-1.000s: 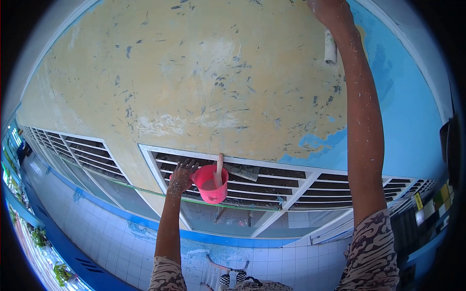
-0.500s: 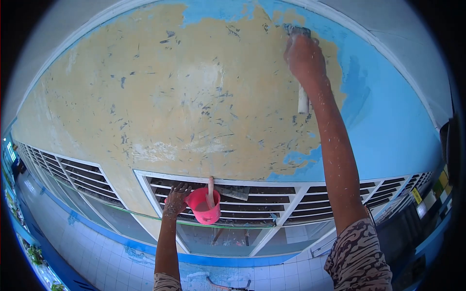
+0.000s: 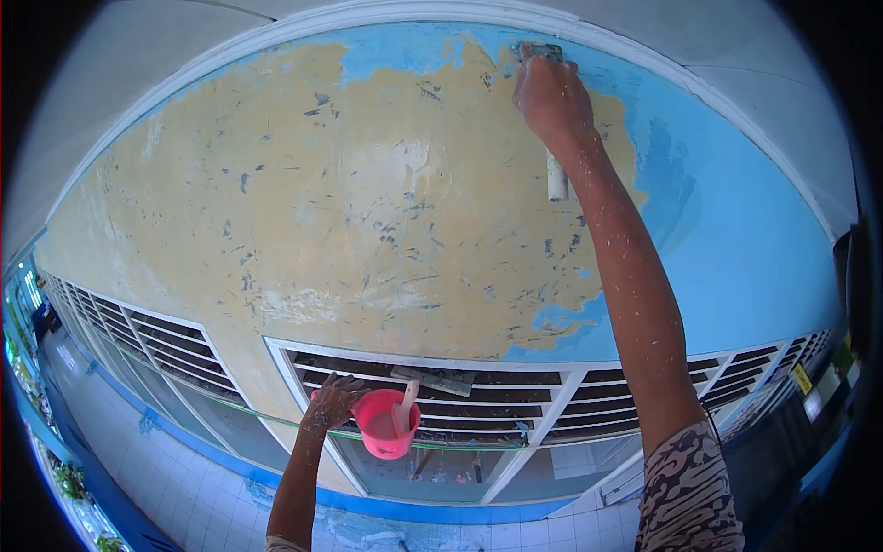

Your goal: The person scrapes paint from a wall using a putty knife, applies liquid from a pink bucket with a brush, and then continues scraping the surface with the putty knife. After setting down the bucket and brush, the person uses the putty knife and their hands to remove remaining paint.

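High on the wall (image 3: 303, 202), my right hand (image 3: 555, 99) grips a scraper with a wide dark blade (image 3: 541, 51) and a pale round handle (image 3: 557, 177) pointing down. Its blade is against the upper wall, where tan patching meets blue paint. Lower down, my left hand (image 3: 337, 401) is around the handle of a pink dipper (image 3: 386, 443), some fingers stretched out. Inside the dipper stands a tool with a pale handle (image 3: 408, 397); its lower end is hidden. Both hands and forearms carry light specks.
Below the wall run white-framed louvre windows (image 3: 515, 379), with a flat grey board (image 3: 437, 379) behind the dipper. A green line (image 3: 280, 419) crosses in front of them. Plants (image 3: 69, 478) line the left edge, beside the tiled floor (image 3: 175, 469). White moulding (image 3: 368, 20) edges the ceiling.
The view has tilted up a little. My right hand and the scraper have moved up and left along the wall. The dipper has dropped slightly and tipped, showing more of its inside.
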Motion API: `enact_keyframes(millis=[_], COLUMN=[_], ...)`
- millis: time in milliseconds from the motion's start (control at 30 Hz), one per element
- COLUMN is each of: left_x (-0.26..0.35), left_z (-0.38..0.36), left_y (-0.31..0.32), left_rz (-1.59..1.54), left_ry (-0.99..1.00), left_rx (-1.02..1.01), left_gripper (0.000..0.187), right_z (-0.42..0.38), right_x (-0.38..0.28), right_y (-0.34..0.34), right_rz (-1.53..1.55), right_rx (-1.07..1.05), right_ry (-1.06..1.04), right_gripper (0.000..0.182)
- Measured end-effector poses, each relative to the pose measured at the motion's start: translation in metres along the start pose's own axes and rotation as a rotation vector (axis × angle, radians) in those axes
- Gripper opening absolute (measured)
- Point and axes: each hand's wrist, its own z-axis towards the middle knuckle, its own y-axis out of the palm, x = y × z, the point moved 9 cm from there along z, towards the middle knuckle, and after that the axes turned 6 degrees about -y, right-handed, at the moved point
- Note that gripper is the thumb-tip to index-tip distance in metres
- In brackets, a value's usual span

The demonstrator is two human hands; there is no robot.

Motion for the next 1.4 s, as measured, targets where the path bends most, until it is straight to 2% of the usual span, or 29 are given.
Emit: enact_keyframes(millis=[33,100,167,267,333,400,533,633,700,800,900,1000,1133,1300,1400], left_x=[0.009,0.026,0.040,0.060,0.068,0.070,0.073,0.072,0.064,0.060,0.073,0.090,0.092,0.106,0.107], left_z=[-0.010,-0.015,-0.021,-0.027,-0.021,-0.012,-0.003,-0.007,-0.007,-0.021,-0.038,-0.060,-0.085,-0.069,-0.049], left_y=[-0.011,-0.039,-0.069,-0.141,-0.195,-0.234,-0.282,-0.280,-0.254,-0.215,-0.183,-0.157,-0.129,-0.151,-0.165], left_rz=[0.097,0.168,0.251,0.169,0.107,0.118,0.055,-0.027,-0.001,-0.016,-0.014,-0.129,-0.183,-0.118,-0.113], left_ry=[0.075,0.100,0.206,0.204,0.197,0.176,0.118,0.041,-0.139,-0.120,-0.038,-0.137,-0.197,-0.171,-0.140], left_rx=[0.000,-0.012,0.124,0.197,0.272,0.346,0.402,0.385,0.149,0.252,0.472,0.324,0.350,0.379,0.376], left_gripper=[0.061,0.058,0.080,0.082,0.084,0.085,0.075,0.073,0.064,0.052,0.052,0.052,0.046,0.051,0.061], right_z=[0.004,0.011,-0.025,-0.028,-0.004,0.026,-0.008,-0.039,-0.018,0.032,-0.018,-0.058,-0.012,-0.049,-0.048], right_x=[0.003,0.003,-0.010,-0.015,-0.011,-0.005,-0.009,-0.009,-0.008,0.027,0.001,0.006,0.030,0.027,0.027], right_y=[0.002,0.003,0.006,0.009,0.009,0.009,0.008,0.011,-0.001,0.025,0.011,0.003,-0.013,-0.008,-0.007], right_rz=[0.006,0.050,0.014,-0.009,0.005,0.033,-0.033,0.001,-0.011,0.001,-0.057,0.050,-0.026,-0.025,-0.010], right_rx=[0.003,-0.014,-0.055,-0.070,-0.055,-0.124,-0.020,-0.108,0.030,-0.070,-0.056,-0.112,0.024,-0.087,-0.128], right_ry=[0.008,0.012,0.018,0.015,0.015,0.024,0.000,0.016,-0.065,-0.023,0.022,0.092,0.006,0.057,0.092], right_gripper=[0.033,0.034,0.034,0.034,0.033,0.040,0.039,0.034,0.034,0.037,0.038,0.036,0.031,0.034,0.036])
